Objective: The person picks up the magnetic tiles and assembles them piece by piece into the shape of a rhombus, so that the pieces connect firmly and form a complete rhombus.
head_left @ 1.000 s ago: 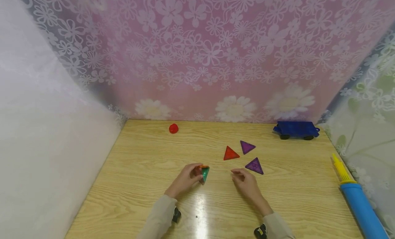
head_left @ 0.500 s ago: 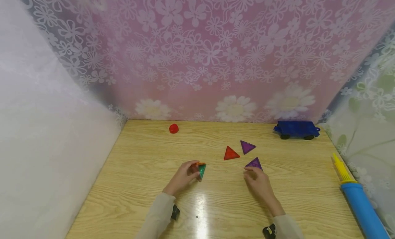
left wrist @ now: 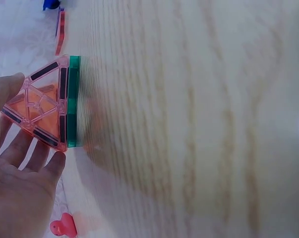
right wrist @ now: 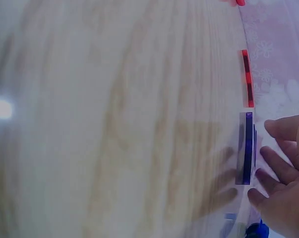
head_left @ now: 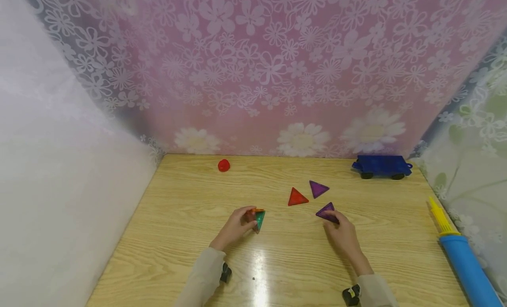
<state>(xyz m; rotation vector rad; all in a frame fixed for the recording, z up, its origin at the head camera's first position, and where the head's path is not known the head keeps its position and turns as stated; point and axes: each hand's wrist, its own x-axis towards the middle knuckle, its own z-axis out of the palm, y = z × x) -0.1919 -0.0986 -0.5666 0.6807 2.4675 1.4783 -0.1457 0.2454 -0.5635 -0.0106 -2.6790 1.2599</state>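
My left hand (head_left: 233, 230) grips a small upright build of triangular magnetic tiles at the left of centre. In the left wrist view, a clear pink tile (left wrist: 61, 106) faces the camera, an orange tile (left wrist: 42, 119) shows through it, and a green tile (left wrist: 73, 99) lies at the base by the tabletop. My right hand (head_left: 344, 234) hovers over the near purple triangle tile (head_left: 325, 210), covering its right corner. The right wrist view has its fingers spread beside that tile's edge, not closed on it. Behind lie a red triangle tile (head_left: 297, 197) and another purple tile (head_left: 318, 189).
A red toy duck (head_left: 223, 165) stands near the table's back edge. At the back right sits a blue toy wagon (head_left: 382, 166). A blue pump with a yellow nozzle (head_left: 465, 263) lies along the right edge. Floral cloth (head_left: 253, 91) hangs behind the wooden table.
My right hand has moved right, from bare table to over the near purple tile. My left hand, with the tile build, shifted slightly left and away, then stayed put.
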